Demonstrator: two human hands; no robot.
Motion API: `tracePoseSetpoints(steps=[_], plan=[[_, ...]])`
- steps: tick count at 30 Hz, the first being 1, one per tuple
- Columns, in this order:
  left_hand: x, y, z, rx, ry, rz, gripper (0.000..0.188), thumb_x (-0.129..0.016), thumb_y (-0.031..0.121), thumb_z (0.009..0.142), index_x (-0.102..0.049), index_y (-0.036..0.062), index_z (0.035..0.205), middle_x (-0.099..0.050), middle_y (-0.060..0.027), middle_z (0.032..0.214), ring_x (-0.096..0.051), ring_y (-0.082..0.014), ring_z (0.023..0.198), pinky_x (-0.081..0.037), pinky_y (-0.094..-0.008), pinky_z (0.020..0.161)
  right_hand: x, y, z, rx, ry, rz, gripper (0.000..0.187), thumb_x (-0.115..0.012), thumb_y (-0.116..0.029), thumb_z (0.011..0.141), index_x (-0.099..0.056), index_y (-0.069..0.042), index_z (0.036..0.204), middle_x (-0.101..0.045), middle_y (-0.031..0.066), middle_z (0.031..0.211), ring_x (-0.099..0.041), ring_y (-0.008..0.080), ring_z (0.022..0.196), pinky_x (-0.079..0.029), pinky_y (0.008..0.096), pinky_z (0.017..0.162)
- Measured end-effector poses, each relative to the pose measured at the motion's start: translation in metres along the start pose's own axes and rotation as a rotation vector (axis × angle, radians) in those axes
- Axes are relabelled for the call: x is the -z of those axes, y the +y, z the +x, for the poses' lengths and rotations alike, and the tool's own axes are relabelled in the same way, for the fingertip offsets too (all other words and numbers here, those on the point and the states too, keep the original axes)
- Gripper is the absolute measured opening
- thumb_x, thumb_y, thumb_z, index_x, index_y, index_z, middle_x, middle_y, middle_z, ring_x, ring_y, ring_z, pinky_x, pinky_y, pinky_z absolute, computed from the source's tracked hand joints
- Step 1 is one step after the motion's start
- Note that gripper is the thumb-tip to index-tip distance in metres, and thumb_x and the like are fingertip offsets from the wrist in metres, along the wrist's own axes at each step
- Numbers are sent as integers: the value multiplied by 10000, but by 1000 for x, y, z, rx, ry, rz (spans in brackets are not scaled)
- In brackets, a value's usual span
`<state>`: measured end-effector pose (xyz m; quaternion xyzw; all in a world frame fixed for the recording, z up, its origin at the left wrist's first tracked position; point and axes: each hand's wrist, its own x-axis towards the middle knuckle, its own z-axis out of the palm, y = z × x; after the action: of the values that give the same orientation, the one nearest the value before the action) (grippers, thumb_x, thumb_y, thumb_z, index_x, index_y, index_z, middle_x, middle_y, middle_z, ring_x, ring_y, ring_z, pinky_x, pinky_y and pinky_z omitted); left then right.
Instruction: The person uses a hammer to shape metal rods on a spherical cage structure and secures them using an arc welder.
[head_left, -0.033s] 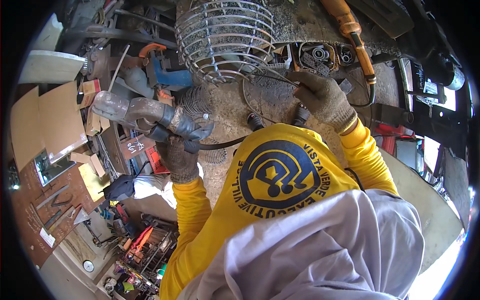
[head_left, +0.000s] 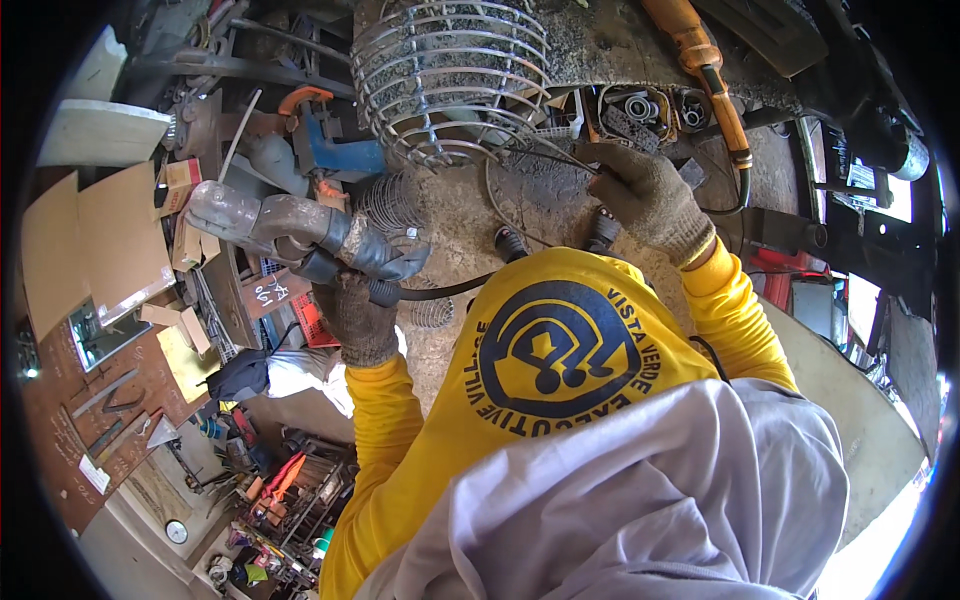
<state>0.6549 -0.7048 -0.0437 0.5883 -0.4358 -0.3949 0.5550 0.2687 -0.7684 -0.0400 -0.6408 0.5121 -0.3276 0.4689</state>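
Observation:
My left hand [head_left: 358,318], in a dark knit work glove, is closed around the dark handle of a bulky worn grey tool [head_left: 300,228]. Its kind is unclear; dark wrapping covers part of it, and a black cable [head_left: 450,288] runs from the handle end toward my body. My right hand [head_left: 650,200], gloved in brownish grey, pinches the end of a thin dark rod [head_left: 550,157]. The rod points left toward a round cage of bent metal bars [head_left: 450,95]. That cage rests at the near edge of a dark, gritty worktop [head_left: 610,45]; the fingertips stay apart from it.
An orange power tool [head_left: 695,50] with a cord lies on the worktop at right. Below are coiled metal [head_left: 390,203] and a box of metal parts [head_left: 640,110]. A blue machine [head_left: 335,145] and cardboard [head_left: 110,245] stand left. My sandalled feet [head_left: 510,243] are beneath.

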Motion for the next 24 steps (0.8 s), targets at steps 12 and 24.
tracePoseSetpoints(steps=[12,24], plan=[[-20,6,-14,8,-50,-356,720,-771,284,851,-433,13,1426,-539,-125,1342,-576,-252,1193,-505,-413,998,-2,3,-3,6,-20,-68,342,-625,-134,904,-664,-61,1236,-719,186,1025,-715,315,907,-545,378,823],[-19,1,-23,43,-124,-473,662,-777,224,870,-446,53,1417,-562,-115,1305,-597,-263,1162,-522,-457,967,-16,3,-18,-130,12,218,351,-597,-156,969,-623,-44,1300,-678,73,857,-634,120,776,-518,290,738]])
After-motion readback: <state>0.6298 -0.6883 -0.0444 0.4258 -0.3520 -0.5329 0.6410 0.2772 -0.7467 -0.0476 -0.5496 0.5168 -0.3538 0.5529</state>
